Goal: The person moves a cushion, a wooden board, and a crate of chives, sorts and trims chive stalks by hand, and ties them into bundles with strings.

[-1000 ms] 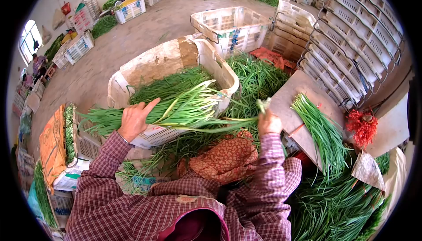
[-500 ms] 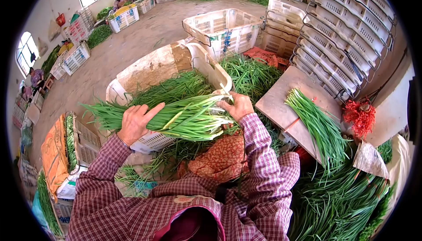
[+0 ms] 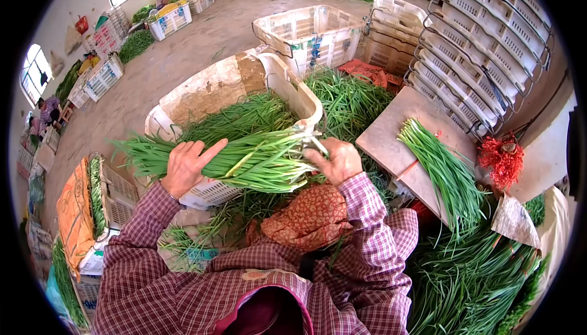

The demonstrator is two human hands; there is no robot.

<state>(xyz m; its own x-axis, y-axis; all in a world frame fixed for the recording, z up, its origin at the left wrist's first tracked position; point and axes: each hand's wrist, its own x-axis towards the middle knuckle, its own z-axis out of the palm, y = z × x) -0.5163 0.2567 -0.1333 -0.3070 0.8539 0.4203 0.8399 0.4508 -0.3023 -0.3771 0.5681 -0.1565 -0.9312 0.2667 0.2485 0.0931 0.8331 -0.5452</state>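
A bunch of long green stalks (image 3: 257, 162) with pale ends pointing right lies across the near rim of a white crate (image 3: 292, 81). My left hand (image 3: 188, 167) is wrapped round its leafy middle, index finger stretched along the stalks. My right hand (image 3: 336, 160) is at the pale ends, fingers closed on a pale stalk end. More loose greens (image 3: 244, 118) fill the crate behind the bunch. On a board (image 3: 391, 128) to the right rests another bunch (image 3: 437, 167).
Stacked white crates (image 3: 483, 47) rise at the right, beside red ties (image 3: 501, 161). An empty-looking crate (image 3: 312, 32) stands ahead. Greens (image 3: 477, 280) are heaped at lower right. A patterned red cloth (image 3: 309, 216) lies before me. A person (image 3: 49, 112) sits far left.
My right hand came back from the right, near the board, to the pale ends of the bunch. My left hand has kept its hold on the bunch.
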